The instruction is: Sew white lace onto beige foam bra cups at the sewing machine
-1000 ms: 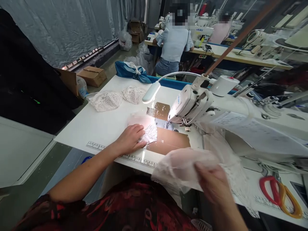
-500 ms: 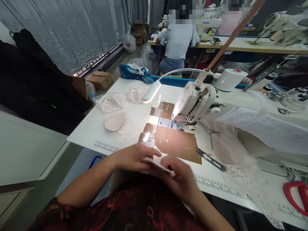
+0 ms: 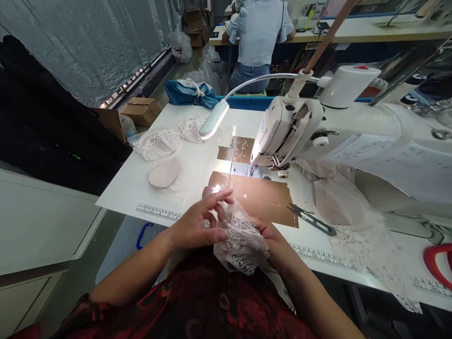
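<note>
Both my hands hold a bunched piece of white lace [image 3: 243, 238] over the front edge of the white sewing table [image 3: 134, 188]. My left hand [image 3: 197, 223] pinches its left side with the fingers bent. My right hand [image 3: 273, 240] grips it from underneath on the right, mostly hidden by the lace. Beyond my hands the white sewing machine [image 3: 293, 129] stands with its lamp [image 3: 213, 118] lighting the needle plate. A beige foam cup [image 3: 164, 174] lies on the table to the left, with two lace cups [image 3: 157, 142] behind it.
Thread snips [image 3: 312, 220] lie right of my hands, beside loose lace fabric [image 3: 356, 235]. Red-handled scissors [image 3: 438, 263] sit at the far right. A person in a light blue top [image 3: 259, 33] sits at another machine behind. Cardboard boxes [image 3: 141, 109] and a blue bag [image 3: 190, 92] are on the floor.
My hands came together at the table's front edge and lifted the lace, which has opened into a bunched shape. The beige cup now lies bare on the left.
</note>
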Demonstrator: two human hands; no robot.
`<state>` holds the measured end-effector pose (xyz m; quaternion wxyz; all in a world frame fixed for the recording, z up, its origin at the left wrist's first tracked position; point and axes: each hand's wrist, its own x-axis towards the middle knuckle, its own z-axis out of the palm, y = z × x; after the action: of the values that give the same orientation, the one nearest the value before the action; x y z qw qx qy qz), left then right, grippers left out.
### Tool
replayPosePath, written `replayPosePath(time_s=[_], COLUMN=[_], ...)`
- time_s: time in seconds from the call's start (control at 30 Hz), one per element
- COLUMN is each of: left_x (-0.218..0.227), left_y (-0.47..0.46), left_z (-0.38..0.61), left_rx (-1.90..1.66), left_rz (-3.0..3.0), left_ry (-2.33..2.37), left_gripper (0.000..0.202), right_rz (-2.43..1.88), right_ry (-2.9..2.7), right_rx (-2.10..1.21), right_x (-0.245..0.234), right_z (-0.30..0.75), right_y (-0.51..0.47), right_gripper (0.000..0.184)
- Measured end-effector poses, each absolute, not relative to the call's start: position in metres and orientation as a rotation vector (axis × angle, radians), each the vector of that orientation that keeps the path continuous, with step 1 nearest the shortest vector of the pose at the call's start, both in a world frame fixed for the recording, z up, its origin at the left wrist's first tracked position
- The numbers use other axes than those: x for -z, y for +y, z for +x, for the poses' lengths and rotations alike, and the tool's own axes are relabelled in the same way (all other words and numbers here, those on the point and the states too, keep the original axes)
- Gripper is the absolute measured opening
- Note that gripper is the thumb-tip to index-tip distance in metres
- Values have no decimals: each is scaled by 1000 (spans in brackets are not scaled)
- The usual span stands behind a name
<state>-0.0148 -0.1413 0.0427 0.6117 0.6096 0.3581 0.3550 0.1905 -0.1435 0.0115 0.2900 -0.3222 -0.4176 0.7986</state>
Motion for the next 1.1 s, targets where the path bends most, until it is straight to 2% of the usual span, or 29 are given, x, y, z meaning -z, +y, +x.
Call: replayPosePath(time_s=[0.07, 0.23, 0.37, 0.4, 0.5, 0.57, 0.67, 0.83, 0.9, 1.0, 1.1], left_x=[-36, -18, -10, -9, -8, -7, -4, -11, -17, -22, -24], left_y=[-138, -144, -155, -157, -159, -160, -161, -164, -166, -166, -163], left_z=[-20, -30, -26, -23, -11, -3, 5, 6, 6, 5, 3], left_rx=[-762, -620, -776, -830, -1020, -1101, -1137, -1020, -933, -933, -930], left_rz=[1418, 1079, 955, 925, 829, 772, 683, 845, 924, 889, 841], left_ry=[970, 850, 955, 982, 1040, 1053, 1046, 965, 969, 951, 904], left_gripper=[79, 45, 32, 32, 38, 40, 42, 45, 44, 32, 33], right_rz=[-854, -925, -1065, -1078, -989, -957, -1059, -1151, -1076, -966, -989], right_ry=[-1008, -912, -1001, -1031, -1074, -1152, -1248, -1187, -1251, -1212, -1070], right_rx=[-2163, -1881, -1705, -1708, -1759, -1754, -1703, -1640, -1722, -1940, -2055], right_x=[-12, -14, -7, -5, -3, -4, -7, -11, -14, -19, -22], right_z=[192, 195, 197, 198, 199, 198, 196, 193, 193, 195, 197], right_y=[-146, -146, -143, -143, -144, -146, -147, -144, -142, -142, -143], right_gripper=[26, 43, 29, 27, 38, 33, 19, 23, 18, 36, 34])
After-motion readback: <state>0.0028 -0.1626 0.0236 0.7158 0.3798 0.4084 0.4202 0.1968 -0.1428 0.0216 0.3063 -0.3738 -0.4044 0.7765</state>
